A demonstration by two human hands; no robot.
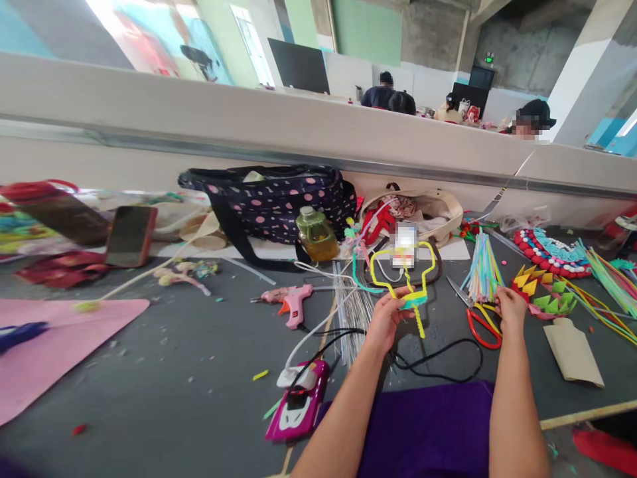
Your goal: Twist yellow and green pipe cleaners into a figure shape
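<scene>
My left hand [391,320] pinches the lower part of a yellow pipe-cleaner frame [428,265]. The frame has a wide looped outline, a twisted middle stem and a turquoise wrap [414,301] near its base. My right hand [511,309] is closed, fingertips together, beside the scissors [484,337] with red and yellow handles. What it grips, if anything, I cannot make out. Just behind that hand lies a bundle of pastel pipe cleaners [482,269].
A pink glue gun [294,302], clear glue sticks [353,312] and a magenta power strip [303,411] with cables lie left of my hands. Behind are a patterned bag [269,199] and a bottle [316,236]. Folded card [574,352] and a colourful craft piece [552,299] lie right.
</scene>
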